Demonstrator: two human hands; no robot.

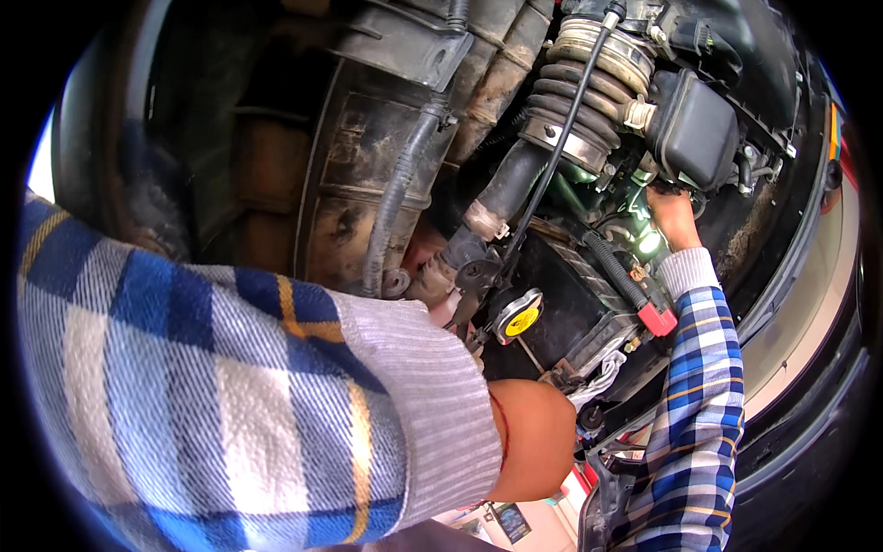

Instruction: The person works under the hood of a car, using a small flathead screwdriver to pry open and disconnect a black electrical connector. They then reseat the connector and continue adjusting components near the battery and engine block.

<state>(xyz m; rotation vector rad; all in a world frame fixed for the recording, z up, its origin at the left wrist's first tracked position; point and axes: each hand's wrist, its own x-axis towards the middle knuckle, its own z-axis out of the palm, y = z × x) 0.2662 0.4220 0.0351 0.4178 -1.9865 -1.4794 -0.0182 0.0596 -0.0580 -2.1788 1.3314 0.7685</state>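
Observation:
My left forearm in a plaid sleeve fills the lower left. My left hand (533, 437), with a red string at the wrist, rests low among the engine parts near a radiator-type cap (518, 315) with a yellow label; its fingers are hidden. On the right, my right hand (673, 213) reaches in below a black plastic box (692, 127), its fingertips hidden. A small glowing light (649, 242) shows beside it; I cannot tell whether I hold it. A red terminal cover (657, 318) on a corrugated sleeve lies below that hand, by a black battery-like block (575, 304).
A ribbed intake duct (584, 87) and a thin black rod (566, 138) cross the upper middle. Grimy housings with a grey corrugated hose (405, 175) fill the upper left. The vehicle's curved body edge (809, 262) runs down the right.

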